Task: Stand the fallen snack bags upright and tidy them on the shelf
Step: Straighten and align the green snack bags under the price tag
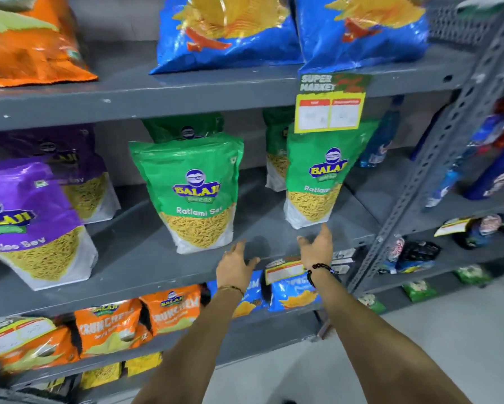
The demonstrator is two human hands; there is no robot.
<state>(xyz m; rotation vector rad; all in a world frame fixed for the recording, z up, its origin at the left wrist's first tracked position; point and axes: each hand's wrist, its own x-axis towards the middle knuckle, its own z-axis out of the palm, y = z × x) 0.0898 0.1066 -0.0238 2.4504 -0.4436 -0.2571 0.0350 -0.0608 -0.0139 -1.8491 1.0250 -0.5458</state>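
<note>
Two green Ratlami Sev bags stand upright on the grey middle shelf (134,252): one in the centre (192,193), one to the right (317,182), each with another green bag behind it. At the left stand purple Aloo Sev bags (32,225). My left hand (234,265) hovers at the shelf's front edge, just below the centre green bag, fingers apart and holding nothing. My right hand (317,246) is open too, its fingertips just under the right green bag's base.
Blue chip bags (230,30) and an orange bag (32,45) sit on the shelf above. A yellow price tag (329,109) hangs over the right green bag. Orange Crunchem bags (134,322) fill the shelf below. A perforated upright (437,158) bounds the shelf at right.
</note>
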